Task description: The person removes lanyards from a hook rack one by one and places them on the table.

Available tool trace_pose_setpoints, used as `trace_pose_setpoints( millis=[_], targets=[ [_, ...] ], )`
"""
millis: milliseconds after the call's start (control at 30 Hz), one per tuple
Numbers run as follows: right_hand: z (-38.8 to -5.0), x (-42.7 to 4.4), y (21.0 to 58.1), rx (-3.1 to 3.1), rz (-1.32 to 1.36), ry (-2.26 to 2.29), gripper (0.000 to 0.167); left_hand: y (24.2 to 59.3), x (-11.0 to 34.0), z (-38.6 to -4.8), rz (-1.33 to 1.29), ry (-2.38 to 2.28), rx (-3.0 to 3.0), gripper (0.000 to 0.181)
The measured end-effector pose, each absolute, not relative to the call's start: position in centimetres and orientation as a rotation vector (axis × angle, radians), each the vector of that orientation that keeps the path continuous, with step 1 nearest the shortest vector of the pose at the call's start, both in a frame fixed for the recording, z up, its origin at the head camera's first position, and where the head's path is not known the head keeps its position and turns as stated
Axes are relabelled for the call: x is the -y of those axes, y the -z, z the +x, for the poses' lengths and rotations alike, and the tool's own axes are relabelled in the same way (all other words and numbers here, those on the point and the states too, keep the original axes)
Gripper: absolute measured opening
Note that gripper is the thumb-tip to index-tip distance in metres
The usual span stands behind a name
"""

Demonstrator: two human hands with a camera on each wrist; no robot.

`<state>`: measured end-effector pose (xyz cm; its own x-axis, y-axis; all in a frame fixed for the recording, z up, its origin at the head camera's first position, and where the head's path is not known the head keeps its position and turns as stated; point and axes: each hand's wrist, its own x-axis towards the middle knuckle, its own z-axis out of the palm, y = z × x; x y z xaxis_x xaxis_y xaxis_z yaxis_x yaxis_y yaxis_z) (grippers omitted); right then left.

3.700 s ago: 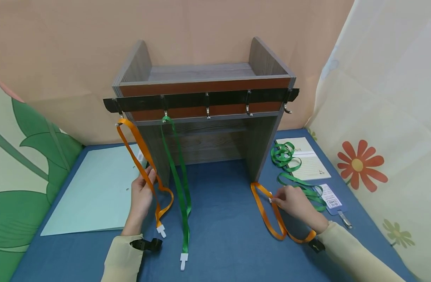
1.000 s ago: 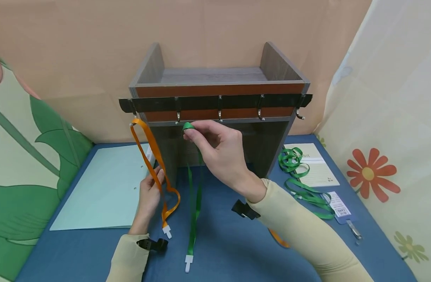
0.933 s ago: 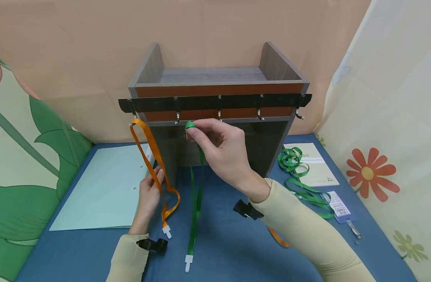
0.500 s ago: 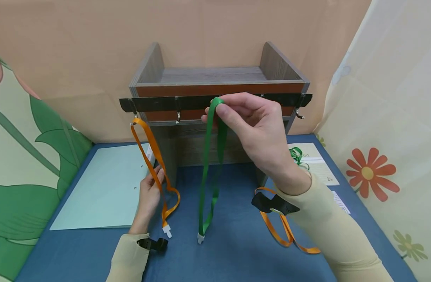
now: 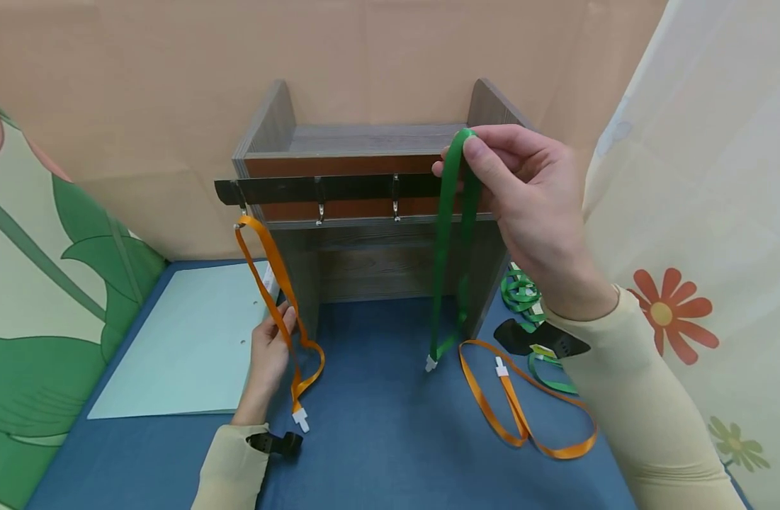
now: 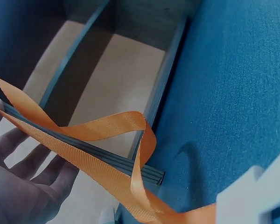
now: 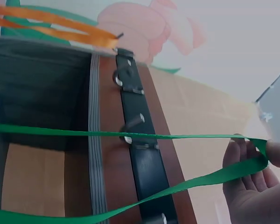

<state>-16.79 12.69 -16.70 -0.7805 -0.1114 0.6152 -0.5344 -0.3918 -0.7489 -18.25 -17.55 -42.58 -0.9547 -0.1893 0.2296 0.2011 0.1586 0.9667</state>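
Note:
My right hand (image 5: 539,212) pinches the top of a green lanyard (image 5: 442,248) between thumb and fingers, its loop hanging before the right part of the black hook rail (image 5: 358,188). A white clip (image 5: 431,363) dangles at its lower end. In the right wrist view both green straps (image 7: 214,177) stretch from the fingers across the rail. At left, my left hand (image 5: 270,354) holds the front edge of the grey wooden shelf's side panel (image 6: 107,157). An orange lanyard (image 5: 268,248) hangs from the leftmost hook, passing in front of that hand.
Another orange lanyard (image 5: 558,453) lies on the blue tabletop (image 5: 377,439) at right. Behind my right forearm, partly hidden, are coiled green lanyards (image 5: 520,294). A pale blue folder (image 5: 179,340) lies left of the shelf. The second hook (image 5: 320,212) and third hook (image 5: 395,207) bear nothing.
My right hand has left the orange lanyard on the table, taken the green lanyard off the second hook and carried it up and right. My left hand has stayed at the shelf side.

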Motion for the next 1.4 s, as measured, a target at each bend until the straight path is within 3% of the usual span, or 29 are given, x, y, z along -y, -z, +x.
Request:
trace_pose_setpoints(
  millis=[67, 533, 900, 1400],
  targets=[
    [-17.0, -13.1, 16.6, 1.545, 0.853, -2.242, 0.019, 41.8, 17.3, -17.8, -0.005, 1.860, 2.155, 0.038],
    [-17.9, -14.8, 17.1, 1.552, 0.778, -2.146, 0.020, 45.0, 18.6, -19.6, -0.026, 1.870, 2.127, 0.041],
    [-17.7, -14.9, 18.0, 1.759, 0.685, -1.723, 0.014, 44.9, 18.5, -19.6, -0.018, 1.860, 2.124, 0.042],
    [-14.8, -15.7, 20.0, 1.940, 0.806, -1.293, 0.016, 45.0, 18.5, -19.7, -0.022, 1.851, 2.122, 0.043]
  ],
)
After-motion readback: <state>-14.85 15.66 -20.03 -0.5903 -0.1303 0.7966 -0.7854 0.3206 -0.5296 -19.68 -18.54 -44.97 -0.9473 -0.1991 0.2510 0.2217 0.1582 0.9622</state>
